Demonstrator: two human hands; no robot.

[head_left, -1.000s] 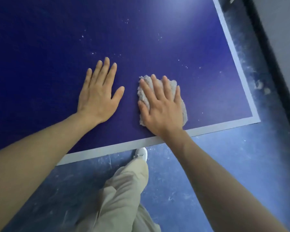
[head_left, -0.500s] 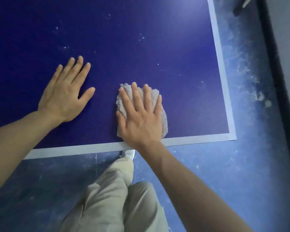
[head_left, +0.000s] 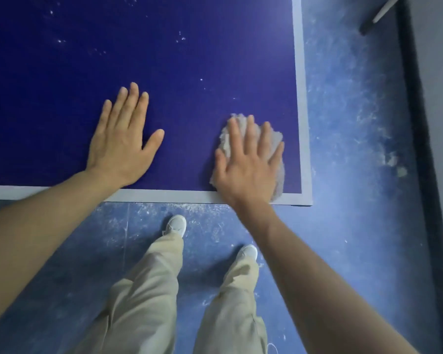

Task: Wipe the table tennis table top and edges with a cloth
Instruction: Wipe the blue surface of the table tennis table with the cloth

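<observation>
Under the spread fingers of the right hand [head_left: 248, 169], the head view, the only one, shows a crumpled pale grey fabric cloth [head_left: 276, 146] pressed flat on the dark blue table tennis table top [head_left: 164, 60]. Those fingers lie straight, not curled round the fabric; they pin it by pressure alone. Cloth pokes out past the fingertips and beyond the little finger, and its lower end overlaps the pale grey painted border line [head_left: 164, 195] by the heel of the palm. The left hand [head_left: 123, 146] rests bare on the blue surface, well off to the thumb side of the right one, fingers straight and together, holding nothing; it seems to brace the body.

The cloth looks light, soft and limp, so it should bunch or slip out if pressure eases. A flat palm over its middle probably suits sliding strokes, while pinching a fold would suit the edges.

Just past the little finger of the right hand runs the side border, and the table's corner [head_left: 308, 200] lies near the wrist. Room for strokes is tight that way. Ahead of the fingertips the blue surface runs wide open, dotted with white specks [head_left: 180, 38] that appear unwiped. Below the wrists stand beige trousers [head_left: 149, 290] and white shoes [head_left: 175, 224] on a scuffed blue floor [head_left: 343, 226].
</observation>
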